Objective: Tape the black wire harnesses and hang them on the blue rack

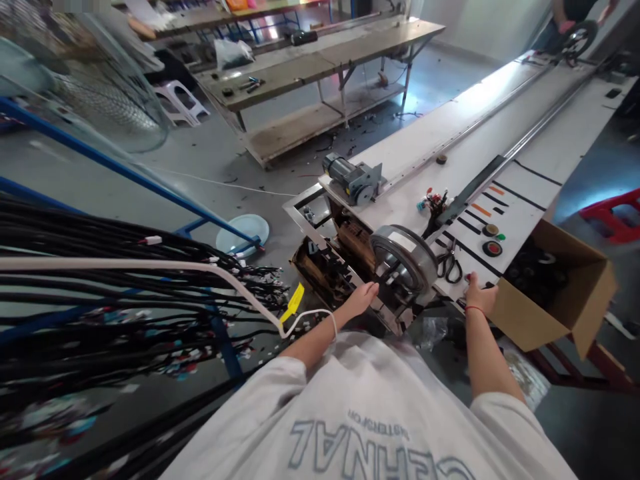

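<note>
My left hand (pixel 364 298) is closed at the near end of the bench, just left of a grey wheel (pixel 404 259) with a dark rim. Whatever its fingers hold is hidden. A white cord (pixel 250 300) with a yellow tag (pixel 293 303) runs to my left wrist. My right hand (pixel 481 297) is at the bench edge, fingers curled and thumb forward; what they pinch is too small to make out. Black-handled scissors (pixel 451 265) lie between the wheel and my right hand. Beyond them are tape rolls (pixel 492 248) and black and orange strips (pixel 481 210).
A motor (pixel 350 177) sits at the bench's far-left corner. An open cardboard box (pixel 537 313) of black parts stands to the right. Black cable bundles (pixel 125 267) hang on a blue rack at left. Another person's hand (pixel 566 27) is near a wheel at the far end.
</note>
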The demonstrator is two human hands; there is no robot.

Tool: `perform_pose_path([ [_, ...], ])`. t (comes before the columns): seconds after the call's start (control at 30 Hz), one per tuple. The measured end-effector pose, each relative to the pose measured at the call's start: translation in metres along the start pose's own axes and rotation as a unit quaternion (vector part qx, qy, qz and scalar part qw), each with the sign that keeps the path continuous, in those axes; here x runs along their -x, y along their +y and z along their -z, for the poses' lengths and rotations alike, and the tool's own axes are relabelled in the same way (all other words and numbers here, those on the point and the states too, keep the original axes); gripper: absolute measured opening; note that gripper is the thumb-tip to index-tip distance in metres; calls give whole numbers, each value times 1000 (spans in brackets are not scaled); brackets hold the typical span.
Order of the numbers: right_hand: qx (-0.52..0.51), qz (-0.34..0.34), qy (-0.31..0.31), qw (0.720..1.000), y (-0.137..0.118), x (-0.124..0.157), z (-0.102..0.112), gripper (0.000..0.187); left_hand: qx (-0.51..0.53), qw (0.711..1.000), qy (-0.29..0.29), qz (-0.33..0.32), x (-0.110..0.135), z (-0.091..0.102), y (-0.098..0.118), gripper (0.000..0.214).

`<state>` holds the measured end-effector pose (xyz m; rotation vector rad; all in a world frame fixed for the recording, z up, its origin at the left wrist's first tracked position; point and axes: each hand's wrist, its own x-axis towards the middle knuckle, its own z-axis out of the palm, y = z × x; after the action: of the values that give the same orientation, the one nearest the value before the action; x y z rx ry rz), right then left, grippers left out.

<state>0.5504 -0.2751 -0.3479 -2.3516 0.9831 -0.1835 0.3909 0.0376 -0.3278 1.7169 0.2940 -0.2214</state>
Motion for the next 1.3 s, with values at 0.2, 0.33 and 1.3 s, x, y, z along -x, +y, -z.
perform_pose_path([
  [0.2,-5,1,10,1000,2,-1,-4,74,93,995,-24,38,0,-4,1,57],
  [0.33,-9,14,6,1000,2,-2,-2,83,89,996,-20,21,1,-11,-4,59],
  [1.3,0,9,-20,1000,8,-3,-3,84,-83,996,27,9,49,25,-25,47],
])
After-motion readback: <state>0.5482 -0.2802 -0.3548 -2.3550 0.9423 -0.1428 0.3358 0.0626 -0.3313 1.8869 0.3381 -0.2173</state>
